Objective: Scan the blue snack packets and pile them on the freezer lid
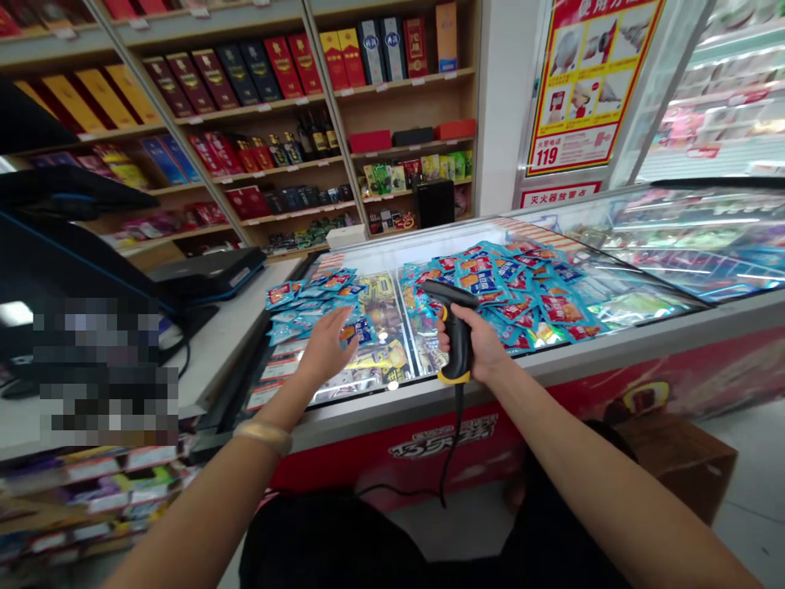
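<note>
My right hand (pixel 484 348) is wrapped round the grip of a black and yellow barcode scanner (pixel 459 335), whose head points left over the glass lid. From its base a black cable hangs down toward the floor. My left hand (pixel 331 343), with a gold bangle at the wrist, reaches over the left pile of blue snack packets (pixel 300 307). Its fingers are stretched out and hold nothing that I can see; whether they touch the packets I cannot tell. A larger pile of blue and red snack packets (pixel 503 282) lies to the right, behind the scanner.
Both piles rest on a glass-topped chest freezer (pixel 386 405) with packaged goods inside. Left of it stands a counter (pixel 221 327) with a dark screen unit (pixel 67 270). Shelves (pixel 270 106) of boxes and bottles rise behind. A cardboard box (pixel 680 458) sits on the floor at right.
</note>
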Available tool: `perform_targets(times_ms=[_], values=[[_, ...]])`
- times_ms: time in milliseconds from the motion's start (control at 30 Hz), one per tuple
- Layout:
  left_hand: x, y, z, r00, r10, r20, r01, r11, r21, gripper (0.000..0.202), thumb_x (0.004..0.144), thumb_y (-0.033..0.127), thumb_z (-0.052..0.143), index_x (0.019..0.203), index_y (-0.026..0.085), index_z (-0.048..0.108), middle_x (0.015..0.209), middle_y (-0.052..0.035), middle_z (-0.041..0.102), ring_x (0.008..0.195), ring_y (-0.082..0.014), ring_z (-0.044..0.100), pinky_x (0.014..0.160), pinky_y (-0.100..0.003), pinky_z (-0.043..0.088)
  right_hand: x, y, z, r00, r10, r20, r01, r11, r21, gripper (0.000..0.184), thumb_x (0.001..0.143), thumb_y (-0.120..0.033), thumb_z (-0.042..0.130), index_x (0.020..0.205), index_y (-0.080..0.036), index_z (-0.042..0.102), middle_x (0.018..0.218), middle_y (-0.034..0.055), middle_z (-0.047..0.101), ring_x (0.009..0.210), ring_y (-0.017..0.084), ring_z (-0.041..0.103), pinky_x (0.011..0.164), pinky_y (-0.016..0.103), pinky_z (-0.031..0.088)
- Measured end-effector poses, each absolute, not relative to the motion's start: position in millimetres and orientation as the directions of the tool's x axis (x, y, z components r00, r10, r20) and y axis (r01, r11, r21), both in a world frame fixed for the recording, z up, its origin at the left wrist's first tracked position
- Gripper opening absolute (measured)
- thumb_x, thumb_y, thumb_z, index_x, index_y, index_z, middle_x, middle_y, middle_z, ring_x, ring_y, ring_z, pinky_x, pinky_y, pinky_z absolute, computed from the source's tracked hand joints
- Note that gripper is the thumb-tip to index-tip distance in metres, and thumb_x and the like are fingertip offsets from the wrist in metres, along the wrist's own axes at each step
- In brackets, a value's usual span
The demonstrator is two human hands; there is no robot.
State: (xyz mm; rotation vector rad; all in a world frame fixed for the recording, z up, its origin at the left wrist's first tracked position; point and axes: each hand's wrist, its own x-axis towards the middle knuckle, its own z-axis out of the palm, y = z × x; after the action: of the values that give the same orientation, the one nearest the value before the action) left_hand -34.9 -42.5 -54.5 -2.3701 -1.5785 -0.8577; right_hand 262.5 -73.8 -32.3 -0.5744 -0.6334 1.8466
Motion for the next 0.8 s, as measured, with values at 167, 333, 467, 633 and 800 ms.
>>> perform_targets(times_ms=[167, 333, 467, 633, 800], values=[[-36, -56, -62, 0.237, 0.869, 0.435, 0.922, -0.342, 0.180, 0.057, 0.082, 0.044, 0.059, 0.130, 0.013, 0.056, 0.137, -0.0222, 0.059, 0.136, -0.0394, 0.045, 0.114, -0.061, 0.031, 222, -82, -34, -0.420, 0.892, -0.167, -0.642, -0.422, -0.640, 0.020, 0.077, -0.035, 0.069, 0.079, -0.018, 0.058, 0.063, -0.0012, 0.056, 0.048, 0.009, 0.049, 0.043, 0.020, 0.043], [-30, -61, -59, 0.267, 0.856, 0.442, 0.904, -0.381, 0.192, 0.050, 0.083, 0.044, 0.062, 0.123, 0.015, 0.061, 0.120, -0.0187, 0.067, 0.119, -0.0340, 0.060, 0.106, -0.051, 0.043, 214, -86, -34, -0.458, 0.862, -0.215, -0.563, -0.469, -0.681, 0.018, 0.081, -0.033, 0.067, 0.080, -0.017, 0.059, 0.063, -0.0006, 0.057, 0.048, 0.008, 0.050, 0.043, 0.019, 0.044], [-28, -66, -58, 0.209, 0.829, 0.519, 0.863, -0.406, 0.300, 0.045, 0.080, 0.045, 0.067, 0.115, 0.017, 0.064, 0.115, -0.0160, 0.068, 0.112, -0.0310, 0.062, 0.103, -0.048, 0.047, 217, -89, -34, -0.467, 0.863, -0.194, -0.536, -0.451, -0.713, 0.020, 0.080, -0.035, 0.068, 0.078, -0.017, 0.059, 0.064, -0.0007, 0.058, 0.048, 0.008, 0.050, 0.043, 0.019, 0.044], [-29, -66, -54, -0.223, 0.835, 0.503, 0.472, -0.359, 0.805, 0.048, 0.086, 0.059, 0.054, 0.112, 0.020, 0.064, 0.111, -0.0116, 0.071, 0.110, -0.0273, 0.065, 0.097, -0.043, 0.052, 216, -93, -35, -0.469, 0.869, -0.156, -0.476, -0.397, -0.785, 0.023, 0.075, -0.036, 0.073, 0.079, -0.016, 0.062, 0.064, -0.0011, 0.058, 0.047, 0.008, 0.050, 0.043, 0.020, 0.044], [-34, -63, -46, -0.244, 0.967, 0.080, -0.205, -0.132, 0.970, 0.055, 0.092, 0.062, 0.044, 0.121, 0.019, 0.059, 0.104, -0.0123, 0.075, 0.105, -0.0295, 0.070, 0.092, -0.049, 0.055, 214, -92, -37, -0.507, 0.848, -0.153, -0.399, -0.389, -0.831, 0.023, 0.075, -0.035, 0.074, 0.078, -0.015, 0.063, 0.064, -0.0002, 0.060, 0.048, 0.009, 0.051, 0.042, 0.021, 0.045]])
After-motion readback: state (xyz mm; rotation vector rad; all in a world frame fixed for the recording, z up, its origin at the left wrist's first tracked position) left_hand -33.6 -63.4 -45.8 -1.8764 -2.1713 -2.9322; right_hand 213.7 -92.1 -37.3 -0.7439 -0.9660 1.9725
